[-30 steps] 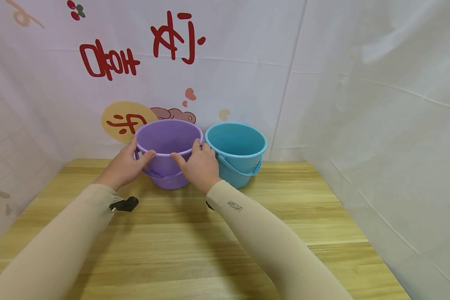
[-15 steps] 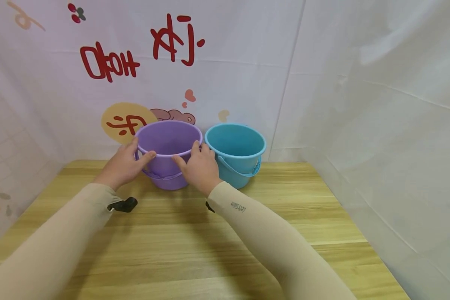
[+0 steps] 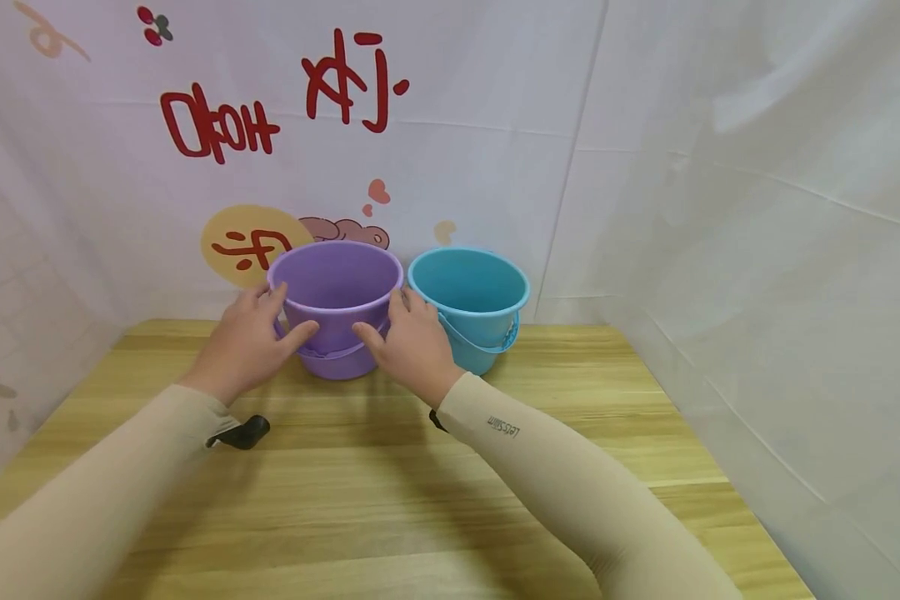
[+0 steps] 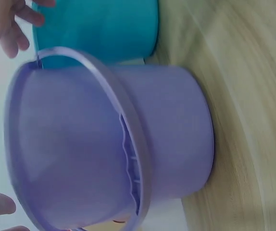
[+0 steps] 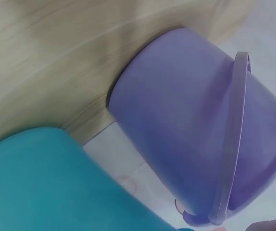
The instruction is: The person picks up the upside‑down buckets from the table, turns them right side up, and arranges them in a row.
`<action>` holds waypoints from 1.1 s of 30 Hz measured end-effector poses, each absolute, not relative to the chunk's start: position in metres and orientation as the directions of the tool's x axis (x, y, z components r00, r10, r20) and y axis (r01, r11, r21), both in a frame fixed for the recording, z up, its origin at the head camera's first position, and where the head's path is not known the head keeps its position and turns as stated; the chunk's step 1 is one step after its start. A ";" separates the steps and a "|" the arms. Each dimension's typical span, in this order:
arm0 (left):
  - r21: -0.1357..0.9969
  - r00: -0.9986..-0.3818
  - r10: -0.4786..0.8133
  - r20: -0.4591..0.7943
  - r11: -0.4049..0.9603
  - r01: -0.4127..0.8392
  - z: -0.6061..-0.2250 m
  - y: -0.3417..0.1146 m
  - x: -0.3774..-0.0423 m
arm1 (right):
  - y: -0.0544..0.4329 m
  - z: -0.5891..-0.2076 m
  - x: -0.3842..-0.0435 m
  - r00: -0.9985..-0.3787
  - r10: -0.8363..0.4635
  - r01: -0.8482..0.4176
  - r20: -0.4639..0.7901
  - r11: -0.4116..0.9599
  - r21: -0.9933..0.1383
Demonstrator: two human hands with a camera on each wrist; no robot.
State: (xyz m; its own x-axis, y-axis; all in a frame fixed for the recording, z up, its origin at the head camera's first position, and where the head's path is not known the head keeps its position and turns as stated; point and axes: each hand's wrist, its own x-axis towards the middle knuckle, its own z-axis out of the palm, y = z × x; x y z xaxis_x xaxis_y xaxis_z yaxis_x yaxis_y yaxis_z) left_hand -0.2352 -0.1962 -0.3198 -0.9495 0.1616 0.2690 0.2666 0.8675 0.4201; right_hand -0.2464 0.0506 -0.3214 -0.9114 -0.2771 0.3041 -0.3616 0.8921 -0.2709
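Upright on the table stands a purple bucket (image 3: 337,333), its handle hanging down in front. A blue bucket (image 3: 468,337) is close on its right. My left hand (image 3: 247,342) is at the purple bucket's left side, thumb and fingers spread. My right hand (image 3: 414,343) is at its right front, fingers extended, partly covering the blue bucket. In the left wrist view, fingertips of both hands show at the left edge, apart from the purple bucket (image 4: 80,144). The right wrist view shows the purple bucket (image 5: 176,110) with a fingertip in the lower corner.
The wood-grain table (image 3: 360,500) runs up to a white printed curtain (image 3: 480,100) behind the buckets. More white cloth (image 3: 780,250) hangs along the right side. A black strap piece (image 3: 243,433) sticks out from the left sleeve.
Both hands have come off the purple bucket's rim and drawn slightly back toward me, with the right also moving a little to the right. The buckets stay in place.
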 end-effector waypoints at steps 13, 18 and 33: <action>0.236 -0.874 0.318 0.368 0.877 0.419 -0.325 -0.173 -0.201 | 0.100 -0.329 -0.220 -0.878 -0.390 -0.455 0.279 0.862 -0.225; 0.187 -0.866 0.359 0.349 0.879 0.439 -0.334 -0.161 -0.190 | 0.116 -0.338 -0.212 -0.849 -0.436 -0.496 0.299 0.853 -0.162; 0.214 -0.931 0.349 0.110 0.906 0.365 -0.360 -0.137 -0.172 | 0.145 -0.366 -0.197 -0.881 -0.428 -0.446 0.203 0.894 -0.050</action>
State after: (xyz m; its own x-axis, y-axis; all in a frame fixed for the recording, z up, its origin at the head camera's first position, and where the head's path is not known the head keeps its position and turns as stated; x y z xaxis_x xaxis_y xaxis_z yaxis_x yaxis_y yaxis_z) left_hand -0.1725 -0.1373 -0.3598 -0.9306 0.3490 0.1101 0.3651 0.9060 0.2140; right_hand -0.1967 0.1448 -0.3658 -0.8806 -0.4282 0.2031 -0.4461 0.8936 -0.0502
